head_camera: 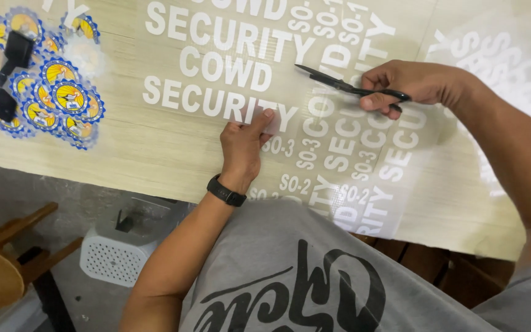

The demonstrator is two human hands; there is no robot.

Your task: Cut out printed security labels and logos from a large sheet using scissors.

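My left hand (244,144) pinches the near edge of a clear film sheet (216,67) covered with white block lettering, lying flat on the pale wooden table (124,147). A black band sits on that wrist. My right hand (410,86) holds black scissors (339,85), blades pointing left and hovering just above the film, a little right of my left thumb. More lettered film sheets (364,178) overlap under and to the right of the scissors.
A cluster of round yellow-and-blue badge stickers (56,98) with a black object (10,67) on it lies at the table's left. Below the table edge are a white perforated basket (118,252) and a wooden chair (7,258). My grey shirt fills the bottom.
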